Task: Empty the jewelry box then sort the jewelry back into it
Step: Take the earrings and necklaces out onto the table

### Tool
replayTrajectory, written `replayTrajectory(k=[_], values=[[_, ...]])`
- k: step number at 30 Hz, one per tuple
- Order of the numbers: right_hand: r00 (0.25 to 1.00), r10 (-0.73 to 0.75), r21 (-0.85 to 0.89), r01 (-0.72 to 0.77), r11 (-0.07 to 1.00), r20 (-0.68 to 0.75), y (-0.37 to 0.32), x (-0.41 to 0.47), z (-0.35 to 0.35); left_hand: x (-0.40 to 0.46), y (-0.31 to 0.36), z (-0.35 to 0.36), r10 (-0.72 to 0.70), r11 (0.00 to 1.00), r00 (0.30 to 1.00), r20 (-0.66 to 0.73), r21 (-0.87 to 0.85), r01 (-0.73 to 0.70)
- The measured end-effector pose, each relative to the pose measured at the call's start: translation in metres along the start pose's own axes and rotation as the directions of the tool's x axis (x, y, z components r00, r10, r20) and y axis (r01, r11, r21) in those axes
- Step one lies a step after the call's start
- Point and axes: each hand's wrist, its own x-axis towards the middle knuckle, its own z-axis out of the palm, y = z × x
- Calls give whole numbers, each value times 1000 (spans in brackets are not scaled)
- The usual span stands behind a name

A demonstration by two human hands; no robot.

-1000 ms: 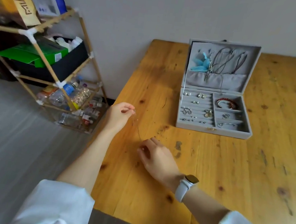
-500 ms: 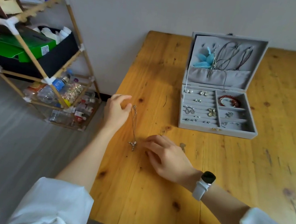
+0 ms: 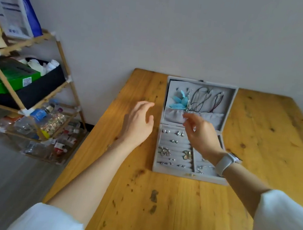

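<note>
The grey jewelry box (image 3: pixel 170 172) lies open on the wooden table (image 3: pixel 172 214), its lid (image 3: pixel 229 105) standing upright. A blue flower piece (image 3: pixel 179 101) and dark cord necklaces (image 3: pixel 203 100) hang inside the lid. Several earrings (image 3: pixel 164 151) sit in the ring rolls on the box's left side. My right hand (image 3: pixel 201 136) hovers over the box, thumb and forefinger pinching a thin silver necklace (image 3: pixel 188 104) at the lid's pocket. My left hand (image 3: pixel 138 121) floats just left of the box with its fingers spread and nothing in it.
A bamboo rack (image 3: pixel 22 110) stands on the floor left of the table, holding bottles, a green carton and a black bin. The table's left edge runs close under my left forearm. A white wall is right behind the box.
Both hands have risen from the table's left side toward the box. The silver necklace that lay between them is off the tabletop, and my right hand is now at the lid pocket.
</note>
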Motion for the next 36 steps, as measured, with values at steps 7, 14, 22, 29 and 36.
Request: replayTrajectory(k=[7,14,22,29,36], values=[[971,120,-6,-124,992,-206,17,61,-9,71,31,28,55,998,998,4,-10,-55],[959,204,-138,-233,963,-194,11,85,1,97,22,48,170,983,972,-163,103,-154],[943,218,-198,-271,942,-250,8,87,12,97,20,56,207,978,941,-267,36,-205],[878,133,-58,-179,982,-459,5,89,9,96,19,55,200,980,946,-254,48,-194],[934,44,300,68,952,-353,-3,54,-6,98,17,43,113,992,991,-72,-47,-116]])
